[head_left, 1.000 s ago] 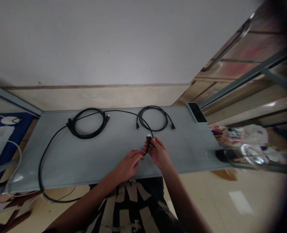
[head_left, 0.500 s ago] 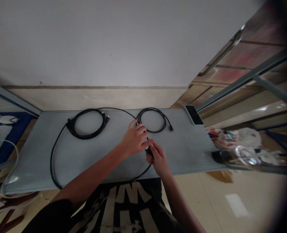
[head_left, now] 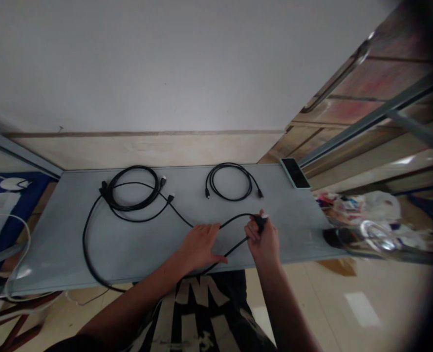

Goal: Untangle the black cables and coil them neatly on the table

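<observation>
My right hand (head_left: 265,240) is closed around a black cable plug (head_left: 261,222) with a pale tip, held above the right half of the grey table. Two stretches of the black cable (head_left: 238,215) run leftward from this hand. My left hand (head_left: 202,244) lies low over them with its thumb spread from the fingers. Whether its palm presses on the cable is hidden. Farther left, a coiled black cable (head_left: 134,209) lies with several plugs around it, one plug (head_left: 170,199) at its right. A smaller coiled cable (head_left: 234,199) rests beyond my hands, apart from them.
A phone (head_left: 295,173) lies at the back right of the grey table (head_left: 62,220). Behind stands a white wall (head_left: 165,83). Past the right edge are a dark transparent container (head_left: 343,238) and plastic bags (head_left: 378,208). White cords hang at the left.
My right hand has moved right with the plug, away from my left hand. My left hand has dropped nearer the front edge. A plug end now lies right of the left coil.
</observation>
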A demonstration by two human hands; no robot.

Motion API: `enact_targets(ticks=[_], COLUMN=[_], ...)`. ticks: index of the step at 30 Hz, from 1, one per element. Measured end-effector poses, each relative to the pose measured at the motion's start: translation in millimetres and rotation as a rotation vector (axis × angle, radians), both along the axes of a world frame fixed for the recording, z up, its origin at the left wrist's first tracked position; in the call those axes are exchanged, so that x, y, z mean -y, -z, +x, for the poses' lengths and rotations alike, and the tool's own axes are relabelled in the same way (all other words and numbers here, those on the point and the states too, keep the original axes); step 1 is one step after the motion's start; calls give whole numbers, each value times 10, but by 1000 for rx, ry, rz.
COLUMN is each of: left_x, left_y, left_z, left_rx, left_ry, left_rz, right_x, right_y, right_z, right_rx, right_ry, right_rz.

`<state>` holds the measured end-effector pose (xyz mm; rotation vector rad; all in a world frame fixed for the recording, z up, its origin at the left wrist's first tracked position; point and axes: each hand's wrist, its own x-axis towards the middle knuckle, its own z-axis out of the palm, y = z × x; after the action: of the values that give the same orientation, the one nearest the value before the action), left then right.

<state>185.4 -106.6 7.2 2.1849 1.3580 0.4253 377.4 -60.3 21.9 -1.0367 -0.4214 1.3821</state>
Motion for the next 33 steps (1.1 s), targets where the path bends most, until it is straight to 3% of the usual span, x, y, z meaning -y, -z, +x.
enact_targets(ticks=[3,6,16,19,25,29,33], left_x=[32,-61,-836,-1081,-1414,-1577,-1730], left_y=[69,40,115,144,121,-47,-259], left_z=[-4,-158,-1445,-1562,-1486,-1643,-1868], left_rx=[49,68,-267,-248,-123,-70,-112], left_ry=[-41,-73,-424,-416,-363,-399,-252], left_rz=[41,120,321,355,419,510,472], right_x=[-13,-2,102,116,131,167,197], right_y=[-24,-48,-108,-106,-117,-136,-140], right_z=[-55,-85,0,-47,-108,-122,-132], right_rx=[-102,-165,-73,-95,-122,-78,-49], right_ry=[-59,-81,-113,-90,-68,-100,-162], right_rz=[10,7,47,47,50,36,14])
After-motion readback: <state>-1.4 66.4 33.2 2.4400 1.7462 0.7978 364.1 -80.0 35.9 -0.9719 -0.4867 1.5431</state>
